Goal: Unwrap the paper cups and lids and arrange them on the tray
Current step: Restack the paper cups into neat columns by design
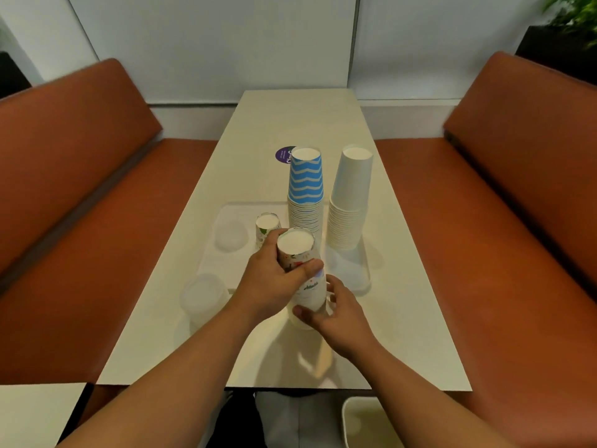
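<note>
A stack of upside-down patterned paper cups (298, 253) stands near the front edge of the white tray (226, 218). My left hand (271, 282) grips its upper part. My right hand (336, 315) holds its base with thumb and fingers. On the tray stand a blue zigzag cup stack (306, 189), a plain white cup stack (350, 198) and a small patterned cup (267, 226) behind my left hand. A stack of clear lids (231, 236) sits on the tray's left part. Another stack of lids (203, 297) rests on the table, left of the tray.
The cream table (300, 124) runs between two orange benches (80, 189) (500, 205). A purple round sticker (284, 155) lies behind the blue stack. A white bin (365, 421) stands under the table's near edge. Another table's corner (35, 412) shows at lower left.
</note>
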Available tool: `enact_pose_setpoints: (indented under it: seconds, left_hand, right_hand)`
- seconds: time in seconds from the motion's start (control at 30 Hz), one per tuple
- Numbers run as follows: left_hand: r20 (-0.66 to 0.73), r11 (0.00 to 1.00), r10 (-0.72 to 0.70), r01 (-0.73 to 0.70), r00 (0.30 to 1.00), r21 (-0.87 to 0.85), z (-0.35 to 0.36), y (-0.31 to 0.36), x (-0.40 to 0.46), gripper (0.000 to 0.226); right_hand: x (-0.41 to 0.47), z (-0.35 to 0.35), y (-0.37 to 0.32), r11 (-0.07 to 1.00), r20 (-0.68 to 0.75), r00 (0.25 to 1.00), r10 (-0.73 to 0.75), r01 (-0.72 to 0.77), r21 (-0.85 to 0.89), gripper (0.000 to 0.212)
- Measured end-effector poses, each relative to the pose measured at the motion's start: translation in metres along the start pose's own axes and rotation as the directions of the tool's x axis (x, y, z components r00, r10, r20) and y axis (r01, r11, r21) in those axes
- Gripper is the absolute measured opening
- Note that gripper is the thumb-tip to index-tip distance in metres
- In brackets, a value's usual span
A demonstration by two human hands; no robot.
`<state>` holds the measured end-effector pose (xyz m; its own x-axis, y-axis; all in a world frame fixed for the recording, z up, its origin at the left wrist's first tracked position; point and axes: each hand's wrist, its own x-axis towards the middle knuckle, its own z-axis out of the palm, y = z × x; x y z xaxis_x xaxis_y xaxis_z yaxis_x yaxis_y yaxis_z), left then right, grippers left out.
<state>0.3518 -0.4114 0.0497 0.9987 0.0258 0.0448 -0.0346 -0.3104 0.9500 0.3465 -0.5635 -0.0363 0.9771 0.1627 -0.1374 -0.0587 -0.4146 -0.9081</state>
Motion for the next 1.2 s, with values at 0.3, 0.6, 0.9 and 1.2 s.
enact_pose_setpoints:
  seconds: [0.3, 0.6, 0.9, 1.2]
  left_hand:
    - [-0.028, 0.989, -0.055, 0.050, 0.998, -0.142, 0.000, -0.001, 0.004, 0.042]
    - [0.042, 0.981, -0.029, 0.037, 0.999, -0.193, -0.010, 0.012, 0.019, 0.047]
    - [-0.027, 0.969, 0.020, -0.026, 0.999, -0.244, -0.025, 0.037, 0.039, 0.046]
    - [-0.109, 0.954, 0.050, -0.079, 0.993, -0.290, -0.042, 0.043, 0.068, 0.045]
  right_hand:
    - [0.005, 0.006, -0.016, 0.970, -0.031, 0.992, -0.120, 0.124, 0.211, 0.058]
    - [0.015, -0.007, -0.032, 0.935, 0.014, 0.999, -0.038, 0.031, 0.352, 0.064]
    - [0.034, -0.017, -0.057, 0.947, -0.020, 0.999, -0.046, 0.050, 0.318, 0.066]
    - [0.054, -0.012, -0.063, 0.955, -0.063, 0.998, -0.002, 0.020, 0.295, 0.065]
